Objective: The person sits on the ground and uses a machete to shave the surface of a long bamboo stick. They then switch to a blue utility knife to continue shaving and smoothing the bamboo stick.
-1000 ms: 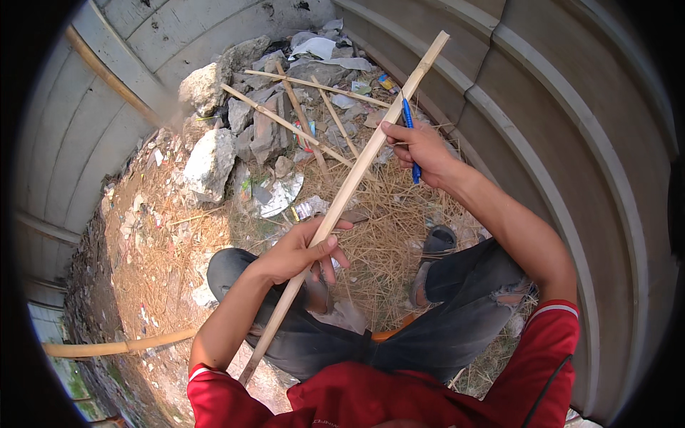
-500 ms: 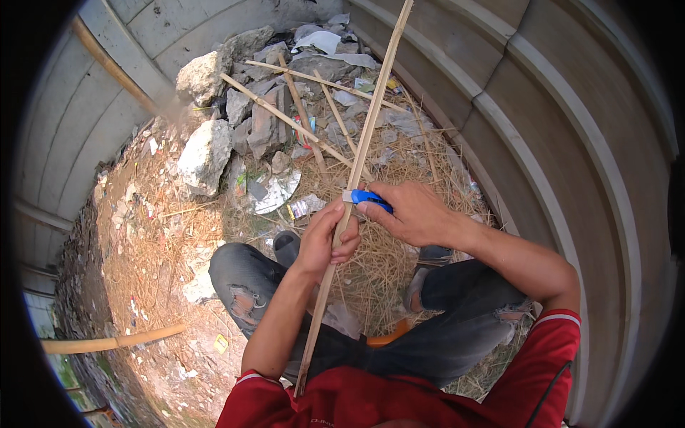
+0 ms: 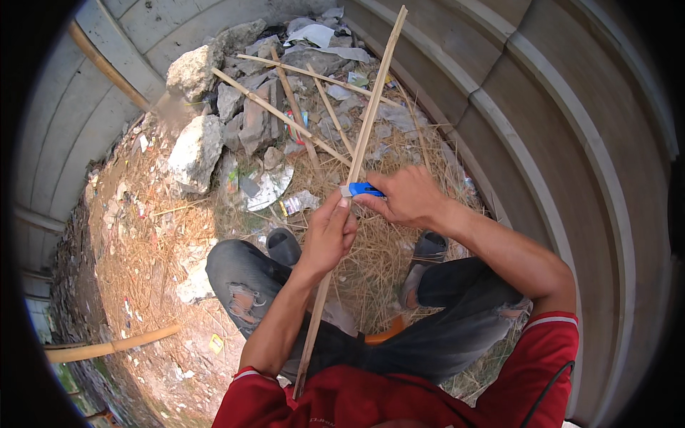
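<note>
A long, pale bamboo strip (image 3: pixel 372 107) runs from near my chest up to the top of the view, tilted to the right. My left hand (image 3: pixel 328 235) is closed round it near its middle, thumb lying along the strip. In my right hand (image 3: pixel 407 198) is a blue utility knife (image 3: pixel 366 189), gripped between thumb and fingers. Its short blade lies across the strip just beyond my left thumb, touching it. Part of the knife's handle is hidden inside my right hand.
Several more bamboo strips (image 3: pixel 271 108) lie crossed over rocks (image 3: pixel 196 153) and litter ahead. Dry straw covers the ground between my feet. A corrugated metal wall (image 3: pixel 528 143) rises close on my right. A bamboo pole (image 3: pixel 114 347) lies at lower left, and something orange (image 3: pixel 385 332) sits beneath my legs.
The strip's far end has dropped slightly in view, and my right hand has turned a little with the knife. The blade stays at the strip beside my left thumb.
</note>
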{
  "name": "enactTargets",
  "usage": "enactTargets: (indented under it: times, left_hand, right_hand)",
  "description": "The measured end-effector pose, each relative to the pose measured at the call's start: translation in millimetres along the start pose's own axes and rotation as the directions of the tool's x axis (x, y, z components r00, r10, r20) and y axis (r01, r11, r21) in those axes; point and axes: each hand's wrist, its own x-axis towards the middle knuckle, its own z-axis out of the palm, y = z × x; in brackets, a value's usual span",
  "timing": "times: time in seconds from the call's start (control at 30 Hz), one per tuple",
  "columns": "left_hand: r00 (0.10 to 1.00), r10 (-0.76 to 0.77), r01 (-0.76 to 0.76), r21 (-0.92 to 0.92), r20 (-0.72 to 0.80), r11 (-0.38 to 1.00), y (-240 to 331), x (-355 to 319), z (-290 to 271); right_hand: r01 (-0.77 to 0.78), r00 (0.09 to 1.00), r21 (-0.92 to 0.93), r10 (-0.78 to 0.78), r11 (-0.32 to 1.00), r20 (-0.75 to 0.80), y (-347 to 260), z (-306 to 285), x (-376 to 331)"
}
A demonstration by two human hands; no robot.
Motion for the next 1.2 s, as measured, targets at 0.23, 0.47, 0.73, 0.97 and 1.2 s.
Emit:
enactTargets:
  times: [0.23, 0.47, 0.73, 0.97, 1.2]
  left_hand:
    - [0.992, -0.024, 0.007, 0.135, 0.127, 0.991, -13, -38, 9]
    - [0.965, -0.091, 0.050, 0.167, 0.247, 0.985, -14, -53, 8]
    - [0.952, -0.166, 0.167, 0.020, 0.257, 0.986, -16, -57, -1]
    - [0.942, -0.212, 0.224, -0.019, 0.259, 0.974, -13, -53, -7]
    - [0.956, -0.200, 0.206, -0.006, 0.215, 0.978, -16, -48, -9]
  right_hand:
    - [-0.526, 0.846, -0.030, 0.520, 0.850, -0.119, 65, -40, 18]
    - [-0.659, 0.729, -0.049, 0.622, 0.750, -0.287, 128, -60, -8]
    - [-0.481, 0.785, 0.261, 0.543, 0.837, -0.297, 142, -32, -6]
    - [-0.568, 0.752, 0.821, 0.365, -0.064, 0.549, 141, -32, -9]
    - [-0.403, 0.794, 0.216, 0.457, 0.890, -0.401, 130, -35, -17]
